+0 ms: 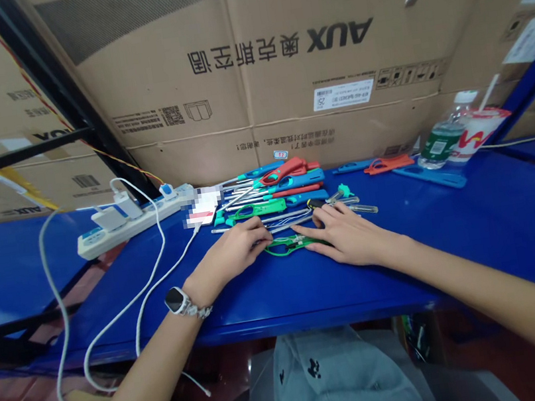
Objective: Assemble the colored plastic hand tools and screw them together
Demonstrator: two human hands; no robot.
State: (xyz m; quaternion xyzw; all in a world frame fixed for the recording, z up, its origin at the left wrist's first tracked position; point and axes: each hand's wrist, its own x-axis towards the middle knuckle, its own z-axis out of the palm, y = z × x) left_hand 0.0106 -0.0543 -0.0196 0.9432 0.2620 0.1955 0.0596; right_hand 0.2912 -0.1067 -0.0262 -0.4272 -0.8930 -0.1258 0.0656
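A pair of green-handled scissors [287, 246] lies flat on the blue table [477, 229] between my two hands. My left hand [232, 254], with a smartwatch on the wrist, rests on the table with its fingers curled at the left end of the scissors. My right hand [345, 232] lies flat over the right end, fingers stretched out and touching them. Just behind my hands lies a pile of several scissors [276, 189] with red, blue and green handles and long metal blades.
A white power strip [125, 225] with chargers and white cables sits at the left. A phone [202, 209] lies beside the pile. A plastic bottle [442, 137] and a cup with a straw [475, 129] stand at the right. Large cardboard boxes [276, 58] wall the back.
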